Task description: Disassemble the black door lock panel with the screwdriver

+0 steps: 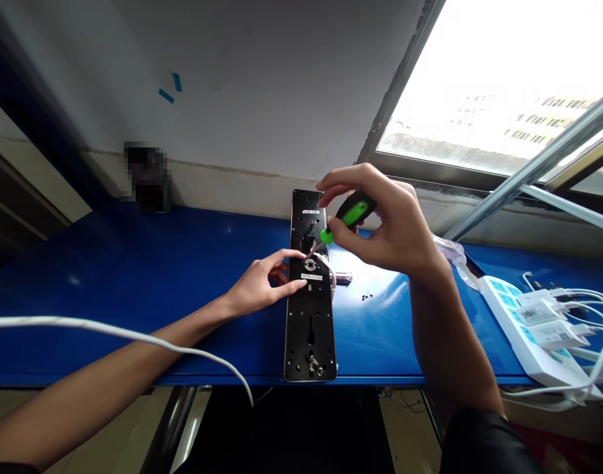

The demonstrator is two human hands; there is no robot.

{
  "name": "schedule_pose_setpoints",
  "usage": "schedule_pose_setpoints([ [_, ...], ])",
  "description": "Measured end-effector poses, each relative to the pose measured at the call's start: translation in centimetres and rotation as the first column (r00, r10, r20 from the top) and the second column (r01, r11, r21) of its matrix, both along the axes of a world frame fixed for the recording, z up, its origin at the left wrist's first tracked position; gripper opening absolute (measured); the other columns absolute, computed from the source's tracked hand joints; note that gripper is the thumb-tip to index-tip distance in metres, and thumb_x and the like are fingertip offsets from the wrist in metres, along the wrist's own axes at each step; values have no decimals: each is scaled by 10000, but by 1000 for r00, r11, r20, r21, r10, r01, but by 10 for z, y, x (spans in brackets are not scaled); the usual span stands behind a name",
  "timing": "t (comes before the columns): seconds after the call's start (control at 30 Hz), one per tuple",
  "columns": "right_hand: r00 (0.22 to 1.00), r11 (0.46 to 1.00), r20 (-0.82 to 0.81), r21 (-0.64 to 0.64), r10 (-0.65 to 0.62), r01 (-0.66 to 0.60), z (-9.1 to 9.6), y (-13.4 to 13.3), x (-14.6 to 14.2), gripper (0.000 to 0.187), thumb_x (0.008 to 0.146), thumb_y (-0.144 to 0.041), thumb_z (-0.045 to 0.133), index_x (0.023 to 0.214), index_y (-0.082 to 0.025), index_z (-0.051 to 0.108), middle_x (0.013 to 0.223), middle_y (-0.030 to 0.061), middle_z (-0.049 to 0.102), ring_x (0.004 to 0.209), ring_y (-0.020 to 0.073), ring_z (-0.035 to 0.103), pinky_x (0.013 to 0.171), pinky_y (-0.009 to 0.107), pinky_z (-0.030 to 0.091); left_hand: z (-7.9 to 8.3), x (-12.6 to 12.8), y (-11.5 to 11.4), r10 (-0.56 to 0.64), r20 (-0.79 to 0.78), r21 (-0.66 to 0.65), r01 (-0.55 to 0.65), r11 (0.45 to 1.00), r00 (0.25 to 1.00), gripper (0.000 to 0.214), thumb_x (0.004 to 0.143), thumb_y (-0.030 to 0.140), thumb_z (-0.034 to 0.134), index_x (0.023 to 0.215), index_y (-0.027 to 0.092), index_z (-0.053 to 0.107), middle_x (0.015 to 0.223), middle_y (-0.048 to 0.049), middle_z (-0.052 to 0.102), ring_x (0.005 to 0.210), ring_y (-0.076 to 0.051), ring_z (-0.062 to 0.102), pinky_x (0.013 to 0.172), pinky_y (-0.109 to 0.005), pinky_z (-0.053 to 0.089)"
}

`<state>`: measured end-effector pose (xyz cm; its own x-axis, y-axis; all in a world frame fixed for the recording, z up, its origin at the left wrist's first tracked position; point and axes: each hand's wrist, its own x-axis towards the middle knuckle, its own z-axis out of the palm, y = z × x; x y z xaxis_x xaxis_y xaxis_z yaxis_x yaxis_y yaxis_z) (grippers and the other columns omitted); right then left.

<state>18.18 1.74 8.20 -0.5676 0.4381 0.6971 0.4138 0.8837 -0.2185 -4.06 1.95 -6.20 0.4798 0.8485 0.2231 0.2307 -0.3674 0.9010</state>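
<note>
A long black door lock panel point(311, 329), with its back face up, lies lengthwise near the bench's front edge. It has a square hole in a round ring, a keyhole slot, metal posts and white labels. My left hand point(262, 283) grips its left side, thumb and forefinger resting on the face. Closed around a green and black screwdriver point(353, 212) is my right hand point(393, 220). The screwdriver slants down, its tip at the panel beside my left forefinger; the screw under it is hidden. A white cable point(328, 266) runs out at the panel's right side.
Small black screws point(367, 297) lie on the blue bench point(222, 237) to the right. A white power strip point(509, 316) with plugged-in chargers stands farther right, near a clear plastic bag point(454, 253). A white cord point(133, 332) crosses over my left forearm.
</note>
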Motion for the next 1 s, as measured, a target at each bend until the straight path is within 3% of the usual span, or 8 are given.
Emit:
schedule_pose_setpoints([
  [0.1, 1000, 1000, 17, -14, 8, -8, 0, -1, 0, 505, 775, -119, 699, 1257, -245, 616, 1075, 46, 727, 961, 213, 706, 813, 341, 599, 1, 0, 0, -4, 13, 7, 4, 1000, 1000, 510, 901, 449, 732, 1347, 255, 579, 1033, -38, 754, 861, -212, 751, 803, -350, 625],
  [0.23, 1000, 1000, -5, 23, -16, 16, -1, 1, 0, 346, 852, -175, 677, 1195, -208, 646, 972, 15, 728, 830, 165, 698, 777, 332, 588, 1, 0, 0, -11, 16, -1, 11, 1000, 1000, 512, 905, 443, 732, 1356, 260, 572, 1079, -42, 753, 913, -223, 754, 840, -364, 625],
  [0.4, 999, 999, 12, 27, 46, -46, -1, 1, 0, 530, 784, -80, 646, 1298, -196, 596, 1122, 49, 720, 993, 181, 689, 848, 318, 576, -1, -1, 1, -6, 6, 1, 6, 1000, 1000, 525, 906, 460, 737, 1366, 278, 562, 1051, -29, 757, 900, -223, 752, 843, -370, 626],
  [0.57, 1000, 1000, 0, 0, -19, 19, -1, 1, 1, 336, 881, -169, 660, 1213, -213, 644, 984, 4, 728, 849, 143, 698, 805, 303, 582, -1, -1, 1, -15, 15, -9, 15, 1000, 1000, 520, 907, 460, 735, 1361, 279, 558, 1051, -27, 751, 904, -223, 749, 849, -372, 625],
  [0.73, 999, 999, 12, 1, 42, -42, 0, 1, 2, 504, 799, -94, 626, 1285, -224, 606, 1111, 26, 717, 990, 172, 697, 836, 310, 578, -1, -1, 1, -6, 14, -8, 6, 1000, 1000, 522, 904, 468, 729, 1359, 271, 562, 1061, -36, 758, 932, -235, 757, 885, -396, 625],
  [0.9, 1000, 1000, -14, 15, 0, 0, -1, 1, 0, 325, 879, -180, 657, 1200, -222, 652, 984, 1, 728, 862, 141, 694, 805, 300, 576, -2, -1, 1, -1, 6, 8, 1, 1000, 1000, 519, 902, 475, 731, 1351, 272, 569, 1061, -39, 761, 918, -236, 757, 876, -396, 627],
  [1.0, 1000, 1000, -3, 11, 27, -27, -1, 0, 0, 468, 815, -97, 608, 1265, -223, 611, 1082, 19, 719, 988, 168, 691, 857, 316, 567, -1, -1, 1, 4, 2, 5, -4, 1000, 1000, 519, 901, 480, 736, 1351, 283, 569, 1065, -32, 762, 930, -236, 755, 872, -386, 625],
])
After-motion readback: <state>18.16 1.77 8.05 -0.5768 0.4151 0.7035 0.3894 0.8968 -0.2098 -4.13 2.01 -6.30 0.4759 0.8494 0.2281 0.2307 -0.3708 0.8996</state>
